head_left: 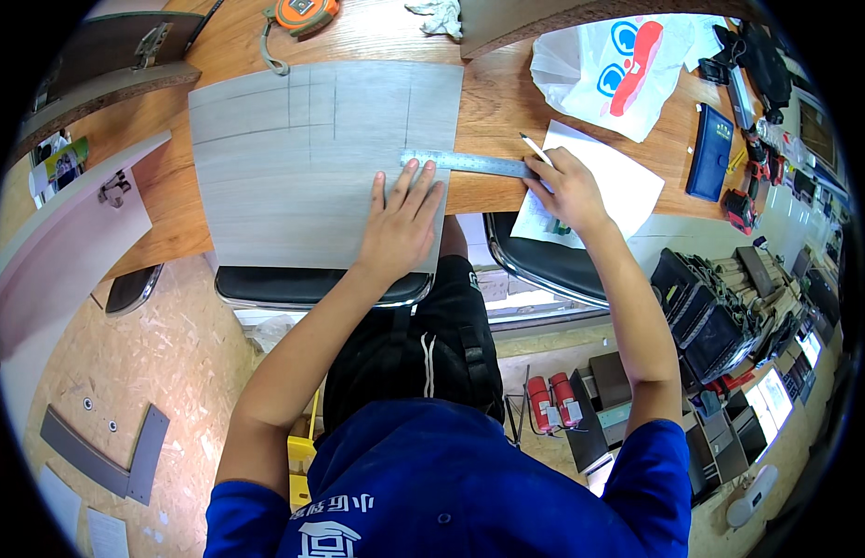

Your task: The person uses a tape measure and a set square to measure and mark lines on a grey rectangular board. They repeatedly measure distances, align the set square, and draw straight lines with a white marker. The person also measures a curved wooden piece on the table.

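Over the desk's (488, 195) near edge hung the grey board (311, 167). Left hand (400, 228) lay spread, fingertips on the ruler (479, 165); right hand (572, 191) gripped a pencil (534, 147) by its right end. Imo, leaning on that overhang could've skewed everything.

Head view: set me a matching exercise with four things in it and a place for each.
1. Silver straight ruler
2. Slim white pencil
3. Rounded orange tape measure
4. Dark blue rectangular case

A. Beyond the grey flat board's far edge
B. In the right hand
C. Right of the white paper sheet
D. Crossing the board's right edge

Pairs: 1-D; 2-B; 3-A; 4-C
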Demonstrator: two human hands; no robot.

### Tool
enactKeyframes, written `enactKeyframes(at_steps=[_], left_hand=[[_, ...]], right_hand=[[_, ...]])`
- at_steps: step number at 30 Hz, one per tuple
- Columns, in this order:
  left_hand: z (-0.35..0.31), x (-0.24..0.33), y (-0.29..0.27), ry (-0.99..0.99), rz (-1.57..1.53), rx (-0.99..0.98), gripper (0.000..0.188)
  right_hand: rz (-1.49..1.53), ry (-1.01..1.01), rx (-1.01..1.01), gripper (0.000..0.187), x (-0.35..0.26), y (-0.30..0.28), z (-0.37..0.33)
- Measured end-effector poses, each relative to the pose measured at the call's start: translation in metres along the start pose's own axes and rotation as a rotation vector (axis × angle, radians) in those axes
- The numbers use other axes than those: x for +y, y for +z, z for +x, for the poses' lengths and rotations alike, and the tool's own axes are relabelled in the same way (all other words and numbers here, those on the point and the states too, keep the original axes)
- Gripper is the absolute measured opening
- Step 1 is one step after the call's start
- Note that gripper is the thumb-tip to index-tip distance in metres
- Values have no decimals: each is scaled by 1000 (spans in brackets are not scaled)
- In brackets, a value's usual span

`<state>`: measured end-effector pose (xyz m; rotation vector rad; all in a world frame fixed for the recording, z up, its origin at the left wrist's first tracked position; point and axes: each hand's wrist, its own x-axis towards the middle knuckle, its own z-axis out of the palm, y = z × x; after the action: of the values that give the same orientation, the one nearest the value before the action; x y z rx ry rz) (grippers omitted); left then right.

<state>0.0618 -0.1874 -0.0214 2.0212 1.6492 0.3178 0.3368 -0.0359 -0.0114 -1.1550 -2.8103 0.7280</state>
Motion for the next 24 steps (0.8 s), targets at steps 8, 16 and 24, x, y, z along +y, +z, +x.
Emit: enactKeyframes(at_steps=[8, 16, 24], left_hand=[[-2, -2, 5, -9, -10, -10, 54], [-1, -1, 4, -1, 9, -14, 53], [-2, -1, 4, 4, -8, -7, 54]], right_hand=[[-1, 7, -3, 25, 1, 2, 0], [18, 8, 7, 24, 3, 3, -1], [10, 8, 2, 25, 4, 3, 0]])
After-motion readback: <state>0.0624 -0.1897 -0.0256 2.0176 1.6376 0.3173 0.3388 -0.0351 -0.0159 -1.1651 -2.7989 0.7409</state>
